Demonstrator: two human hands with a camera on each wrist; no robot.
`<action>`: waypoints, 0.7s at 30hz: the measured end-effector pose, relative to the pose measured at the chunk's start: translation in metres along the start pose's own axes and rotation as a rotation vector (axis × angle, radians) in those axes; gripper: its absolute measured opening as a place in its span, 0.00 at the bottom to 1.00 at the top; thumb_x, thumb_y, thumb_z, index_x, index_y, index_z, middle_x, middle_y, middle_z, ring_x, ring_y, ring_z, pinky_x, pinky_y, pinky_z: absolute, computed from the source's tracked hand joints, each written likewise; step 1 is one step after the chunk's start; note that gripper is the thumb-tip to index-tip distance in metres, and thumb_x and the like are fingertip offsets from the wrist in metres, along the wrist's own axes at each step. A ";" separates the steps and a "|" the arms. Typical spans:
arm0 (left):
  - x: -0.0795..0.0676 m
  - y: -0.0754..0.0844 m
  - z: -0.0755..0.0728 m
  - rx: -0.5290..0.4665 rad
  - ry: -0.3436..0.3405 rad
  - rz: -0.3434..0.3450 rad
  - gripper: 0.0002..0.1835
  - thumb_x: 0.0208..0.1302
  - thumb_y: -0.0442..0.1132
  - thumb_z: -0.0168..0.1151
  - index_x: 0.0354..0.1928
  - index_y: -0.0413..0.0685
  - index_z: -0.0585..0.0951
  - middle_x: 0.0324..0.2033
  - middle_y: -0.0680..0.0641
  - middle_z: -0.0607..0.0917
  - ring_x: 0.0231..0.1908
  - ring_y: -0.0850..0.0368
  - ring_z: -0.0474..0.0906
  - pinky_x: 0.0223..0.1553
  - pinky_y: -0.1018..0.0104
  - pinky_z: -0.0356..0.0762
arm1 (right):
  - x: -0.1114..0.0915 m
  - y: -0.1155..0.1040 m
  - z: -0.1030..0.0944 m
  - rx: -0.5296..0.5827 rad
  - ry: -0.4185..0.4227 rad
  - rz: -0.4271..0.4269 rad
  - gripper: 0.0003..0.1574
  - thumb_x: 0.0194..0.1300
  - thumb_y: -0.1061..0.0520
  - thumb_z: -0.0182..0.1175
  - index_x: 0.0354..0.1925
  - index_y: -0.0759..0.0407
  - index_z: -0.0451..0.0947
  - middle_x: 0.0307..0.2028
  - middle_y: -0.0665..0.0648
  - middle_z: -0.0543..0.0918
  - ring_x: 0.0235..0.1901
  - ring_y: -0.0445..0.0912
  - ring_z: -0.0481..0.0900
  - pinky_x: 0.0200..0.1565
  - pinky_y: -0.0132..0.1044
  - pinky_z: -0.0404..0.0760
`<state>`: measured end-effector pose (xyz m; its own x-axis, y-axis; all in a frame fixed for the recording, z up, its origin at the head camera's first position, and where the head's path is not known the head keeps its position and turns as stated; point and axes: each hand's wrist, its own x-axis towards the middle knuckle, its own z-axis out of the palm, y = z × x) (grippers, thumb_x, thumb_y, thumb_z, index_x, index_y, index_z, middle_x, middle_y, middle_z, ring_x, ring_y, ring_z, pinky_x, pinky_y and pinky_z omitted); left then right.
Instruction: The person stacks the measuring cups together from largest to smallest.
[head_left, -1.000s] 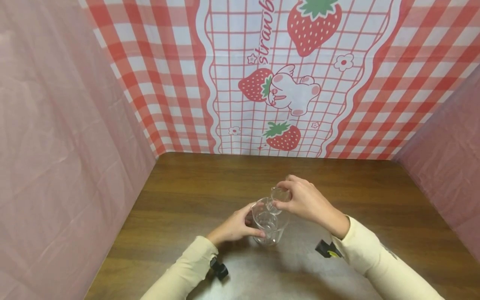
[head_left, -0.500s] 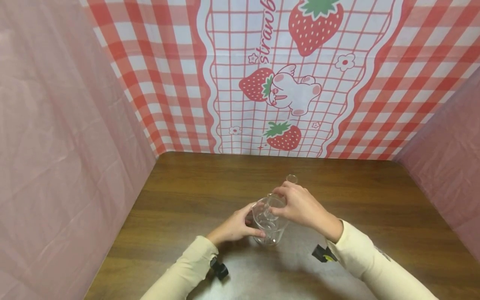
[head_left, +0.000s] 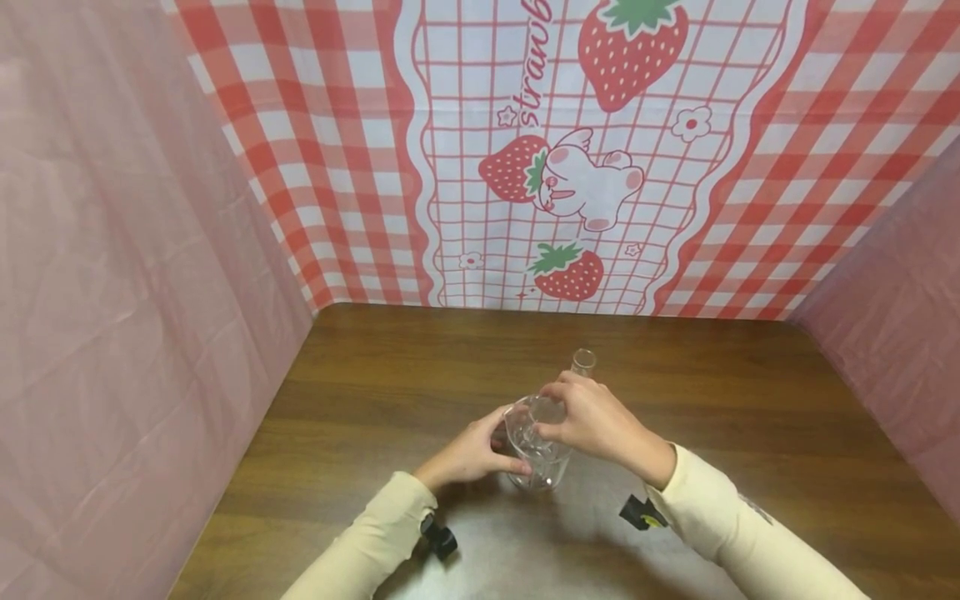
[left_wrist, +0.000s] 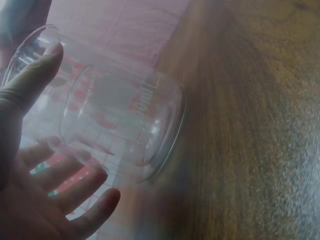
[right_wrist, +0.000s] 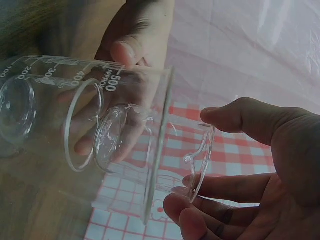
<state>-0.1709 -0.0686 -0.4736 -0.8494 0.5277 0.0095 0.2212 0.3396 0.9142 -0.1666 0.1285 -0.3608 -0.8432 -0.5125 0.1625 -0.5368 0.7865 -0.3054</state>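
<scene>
My left hand [head_left: 468, 450] grips the side of a large clear glass beaker [right_wrist: 159, 120], thumb on the near side and fingers round the far side. White graduation marks up to 500 show on its wall. Inside it sits a smaller glass beaker [right_wrist: 68, 132], its rim well below the large one's. With thumb and fingers, my right hand [head_left: 600, 423] pinches another small beaker [right_wrist: 201, 170] near its rim. The lower part of that beaker is inside the large beaker's mouth, and its rim stays outside. In the left wrist view the large beaker [left_wrist: 165, 125] shows its base end.
Just behind my right hand stands a clear glass tube or cylinder [head_left: 583, 360], its lower part hidden. The brown wooden table [head_left: 360, 367] ends at a red-and-white strawberry cloth [head_left: 360, 208]. Pink cloth [head_left: 150, 275] hangs on both sides.
My right hand has moved down and left, lowering the small beaker into the large one's mouth. The glass tube behind that hand has come into view. My left hand keeps its place.
</scene>
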 end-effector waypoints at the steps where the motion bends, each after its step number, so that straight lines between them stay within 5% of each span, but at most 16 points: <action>1: 0.000 0.000 0.000 -0.001 0.001 -0.001 0.45 0.51 0.40 0.76 0.70 0.47 0.64 0.66 0.42 0.73 0.62 0.46 0.74 0.59 0.54 0.79 | 0.000 0.000 0.001 -0.001 -0.002 0.001 0.26 0.48 0.51 0.74 0.43 0.66 0.83 0.33 0.56 0.82 0.32 0.46 0.80 0.35 0.42 0.83; 21: -0.001 0.001 -0.001 0.013 0.002 0.003 0.46 0.51 0.41 0.76 0.71 0.46 0.63 0.65 0.42 0.74 0.61 0.47 0.75 0.58 0.54 0.79 | 0.000 -0.001 0.016 -0.020 -0.078 -0.051 0.24 0.48 0.51 0.74 0.42 0.65 0.84 0.32 0.55 0.81 0.25 0.39 0.73 0.25 0.28 0.75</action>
<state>-0.1706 -0.0694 -0.4726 -0.8496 0.5273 0.0130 0.2298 0.3478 0.9090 -0.1656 0.1226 -0.3756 -0.8104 -0.5767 0.1033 -0.5801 0.7650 -0.2796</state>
